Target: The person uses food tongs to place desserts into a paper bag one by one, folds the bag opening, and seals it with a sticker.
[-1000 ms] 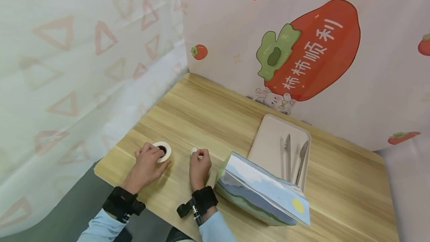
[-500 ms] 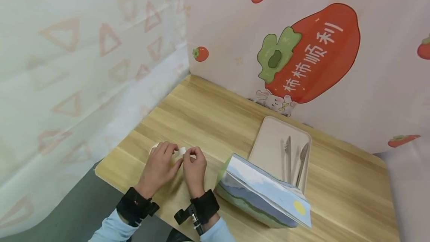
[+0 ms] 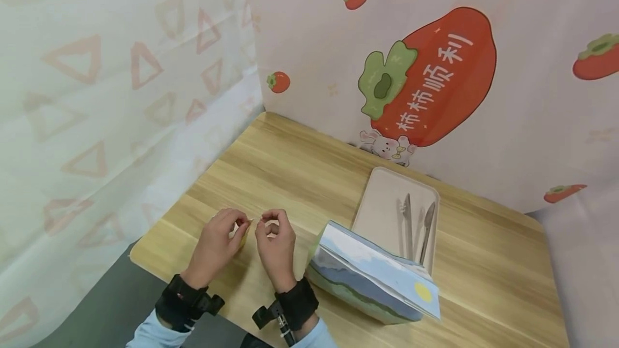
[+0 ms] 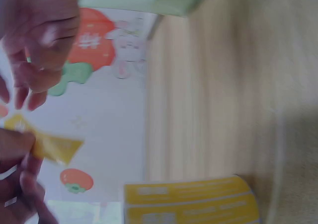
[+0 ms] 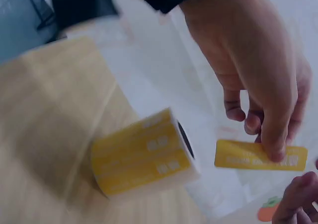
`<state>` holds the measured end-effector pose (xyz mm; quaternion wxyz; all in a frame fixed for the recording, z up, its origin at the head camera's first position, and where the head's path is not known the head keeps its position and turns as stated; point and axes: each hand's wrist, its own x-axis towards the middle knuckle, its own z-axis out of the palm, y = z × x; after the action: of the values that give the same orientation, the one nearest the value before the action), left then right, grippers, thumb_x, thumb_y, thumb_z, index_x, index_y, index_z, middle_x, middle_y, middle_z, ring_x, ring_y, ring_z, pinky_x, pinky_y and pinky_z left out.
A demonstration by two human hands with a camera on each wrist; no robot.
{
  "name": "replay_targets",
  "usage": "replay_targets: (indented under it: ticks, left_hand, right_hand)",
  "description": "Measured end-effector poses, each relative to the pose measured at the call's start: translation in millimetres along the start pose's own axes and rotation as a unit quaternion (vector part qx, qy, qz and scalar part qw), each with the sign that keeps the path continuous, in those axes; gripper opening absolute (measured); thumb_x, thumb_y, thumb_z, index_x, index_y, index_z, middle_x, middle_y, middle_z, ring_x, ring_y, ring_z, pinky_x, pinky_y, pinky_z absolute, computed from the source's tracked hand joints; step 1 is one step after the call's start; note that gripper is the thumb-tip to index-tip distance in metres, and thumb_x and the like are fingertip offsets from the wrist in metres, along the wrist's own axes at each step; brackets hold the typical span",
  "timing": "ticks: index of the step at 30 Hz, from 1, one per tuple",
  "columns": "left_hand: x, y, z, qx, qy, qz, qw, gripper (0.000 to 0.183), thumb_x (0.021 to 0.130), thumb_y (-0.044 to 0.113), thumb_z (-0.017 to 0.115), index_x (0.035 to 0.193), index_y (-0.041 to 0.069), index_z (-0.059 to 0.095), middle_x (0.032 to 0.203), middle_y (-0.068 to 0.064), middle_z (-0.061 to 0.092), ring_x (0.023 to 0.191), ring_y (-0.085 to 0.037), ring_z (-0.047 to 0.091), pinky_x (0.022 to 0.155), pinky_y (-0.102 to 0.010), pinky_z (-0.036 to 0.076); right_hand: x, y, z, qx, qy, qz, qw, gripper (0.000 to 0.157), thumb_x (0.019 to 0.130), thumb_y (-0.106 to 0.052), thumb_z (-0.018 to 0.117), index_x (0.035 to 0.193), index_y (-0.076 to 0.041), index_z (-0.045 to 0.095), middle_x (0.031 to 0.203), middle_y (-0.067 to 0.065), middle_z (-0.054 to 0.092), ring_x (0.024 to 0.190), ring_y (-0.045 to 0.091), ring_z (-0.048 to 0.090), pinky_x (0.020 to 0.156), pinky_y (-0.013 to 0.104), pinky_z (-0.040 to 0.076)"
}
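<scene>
My left hand [image 3: 217, 246] pinches a yellow label [image 5: 238, 154] printed with pale lettering between thumb and finger. In the left wrist view the label [image 4: 57, 147] looks bent. My right hand [image 3: 276, 248] is right beside it, fingers loosely bent, with a small gap to the label in the left wrist view. Below the left hand, a roll of yellow labels [image 5: 144, 154] stands on the table, its dark core facing sideways in the right wrist view. The left hand hides most of that roll in the head view; the left wrist view catches part of the roll [image 4: 191, 201].
Right of the hands stands a box [image 3: 372, 273] with a landscape print and a loose blue flap. Behind it lies a beige tray [image 3: 387, 192] bearing two metal pieces of cutlery [image 3: 408, 224]. Printed curtains [image 3: 309, 52] border the wooden table [image 3: 280, 154] at the back and left.
The hands have come together over the label roll. A pale label piece was at the right hand's fingertips earlier; now the left hand pinches the label. The head view has turned slightly right.
</scene>
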<state>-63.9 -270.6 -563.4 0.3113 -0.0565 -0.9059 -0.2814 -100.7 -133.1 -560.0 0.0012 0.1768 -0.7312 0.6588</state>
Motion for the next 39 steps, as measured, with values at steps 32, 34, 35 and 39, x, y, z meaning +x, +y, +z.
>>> replay_targets:
  ticks: [32,34,35,39]
  left_hand:
    - [84.3,81.0,-11.4,-0.219,-0.168,0.119,0.9537,0.019,0.093,0.014,0.068,0.112,0.011,0.066,0.102,0.001,0.070,0.096,-0.010,0.065,0.083,-0.030,0.054]
    - [93.5,102.3,-2.9,-0.207,-0.202,0.147,0.9459,0.023,0.092,0.020,0.070,0.113,0.011,0.066,0.106,0.000,0.070,0.101,-0.013,0.065,0.088,-0.034,0.054]
    - [96.8,112.5,1.4,-0.200,-0.223,0.156,0.9414,0.026,0.092,0.024,0.071,0.114,0.010,0.066,0.109,0.000,0.070,0.103,-0.015,0.065,0.090,-0.035,0.054]
    - [102.2,143.7,18.8,-0.151,-0.303,0.178,0.9238,0.039,0.090,0.035,0.073,0.118,0.009,0.066,0.115,-0.003,0.068,0.107,-0.019,0.062,0.094,-0.039,0.053]
  right_hand:
    - [-52,-149,-166.7,-0.141,-0.082,-0.216,0.963,0.015,0.088,-0.004,0.072,0.097,-0.016,0.073,0.085,-0.002,0.069,0.057,0.000,0.048,0.049,0.013,0.039]
    - [-58,-155,-191.1,-0.153,-0.097,-0.168,0.969,0.015,0.088,-0.005,0.072,0.096,-0.019,0.074,0.085,-0.004,0.071,0.058,-0.001,0.047,0.048,0.015,0.041]
    - [-61,-156,-202.3,-0.161,-0.099,-0.154,0.970,0.016,0.088,-0.005,0.072,0.095,-0.019,0.074,0.085,-0.005,0.071,0.059,-0.001,0.047,0.047,0.017,0.042]
    - [-68,-157,-241.3,-0.197,-0.096,-0.139,0.966,0.019,0.087,0.000,0.071,0.097,-0.015,0.074,0.086,-0.003,0.070,0.062,0.003,0.051,0.049,0.019,0.044]
